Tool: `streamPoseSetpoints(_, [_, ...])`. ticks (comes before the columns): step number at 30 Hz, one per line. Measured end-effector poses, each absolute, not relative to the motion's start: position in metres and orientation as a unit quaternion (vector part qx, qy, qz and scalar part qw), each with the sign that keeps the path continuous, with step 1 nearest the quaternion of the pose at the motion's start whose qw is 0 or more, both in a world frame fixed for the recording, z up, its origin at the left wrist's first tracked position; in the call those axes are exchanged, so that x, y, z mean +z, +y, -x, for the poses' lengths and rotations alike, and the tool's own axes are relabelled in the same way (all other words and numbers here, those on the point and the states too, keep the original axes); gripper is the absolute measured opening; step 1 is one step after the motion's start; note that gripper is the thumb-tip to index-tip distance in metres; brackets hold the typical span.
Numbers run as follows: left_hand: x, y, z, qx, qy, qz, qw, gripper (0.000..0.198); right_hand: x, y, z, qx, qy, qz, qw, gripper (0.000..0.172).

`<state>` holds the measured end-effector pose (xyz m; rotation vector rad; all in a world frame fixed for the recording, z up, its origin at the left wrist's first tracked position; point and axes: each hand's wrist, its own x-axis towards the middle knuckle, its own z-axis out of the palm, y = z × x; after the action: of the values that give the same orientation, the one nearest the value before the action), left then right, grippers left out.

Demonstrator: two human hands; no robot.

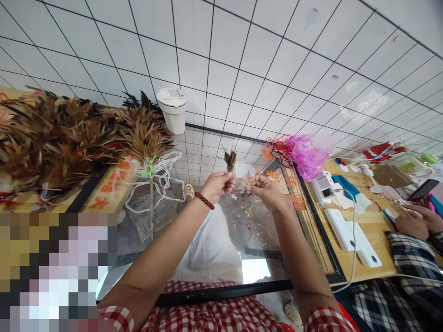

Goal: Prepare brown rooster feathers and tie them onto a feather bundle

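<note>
Over the glass tabletop, my left hand pinches a small bunch of dark brown and black feathers, tips pointing up. Close beside it, my right hand has its fingers closed at some pale, wispy feather fluff. Whether the fluff is still joined to the bunch I cannot tell. Loose bits of down and scraps lie scattered on the glass below both hands. To the left lies a feather duster on a thin stick, bound with green tie, with white plastic string beside it.
Piled brown feather bundles cover the far left. A white lidded bin stands by the tiled wall. Right of the glass are a pink plastic bag, red cords, white devices and cables. Another person's hands work at the far right.
</note>
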<state>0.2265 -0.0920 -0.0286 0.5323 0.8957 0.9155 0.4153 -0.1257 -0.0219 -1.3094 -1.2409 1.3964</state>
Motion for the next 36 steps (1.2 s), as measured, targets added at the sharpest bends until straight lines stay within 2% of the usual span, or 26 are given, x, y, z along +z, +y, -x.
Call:
streamPoseSetpoints(3, [-0.029,-0.096,-0.232,0.409,0.412,-0.247,0.776,0.013,-0.024,-0.125,-0.407,0.583,-0.418,0.512,0.472,0.047])
streamPoseSetpoints(8, [-0.026,-0.100,-0.235,0.422,0.431,-0.238,0.762,0.012,-0.027,-0.119,-0.401,0.542,-0.419,0.521,0.509,0.028])
streamPoseSetpoints(12, [-0.026,-0.097,-0.234,0.458,0.442,-0.233,0.735,0.013,-0.025,-0.117,-0.402,0.524,-0.415,0.527,0.525,0.026])
streamPoseSetpoints(16, [-0.029,-0.096,-0.234,0.474,0.457,-0.269,0.703,0.012,-0.019,-0.119,-0.396,0.529,-0.440,0.522,0.504,0.025])
streamPoseSetpoints(20, [-0.029,-0.100,-0.235,0.412,0.434,-0.282,0.750,0.015,-0.019,-0.117,-0.387,0.485,-0.509,0.480,0.525,0.020])
streamPoseSetpoints(27, [-0.030,-0.102,-0.233,0.380,0.396,-0.289,0.785,0.019,-0.029,-0.108,-0.380,0.437,-0.491,0.503,0.561,0.019])
streamPoseSetpoints(30, [-0.031,-0.100,-0.230,0.357,0.366,-0.317,0.799,0.020,-0.030,-0.106,-0.386,0.421,-0.522,0.503,0.545,0.017])
streamPoseSetpoints(33, [-0.029,-0.097,-0.227,0.360,0.374,-0.327,0.789,0.017,-0.029,-0.106,-0.399,0.291,-0.588,0.565,0.501,0.012])
streamPoseSetpoints(36, [-0.026,-0.094,-0.224,0.408,0.409,-0.296,0.761,0.013,-0.028,-0.113,-0.404,0.159,-0.676,0.624,0.357,0.010])
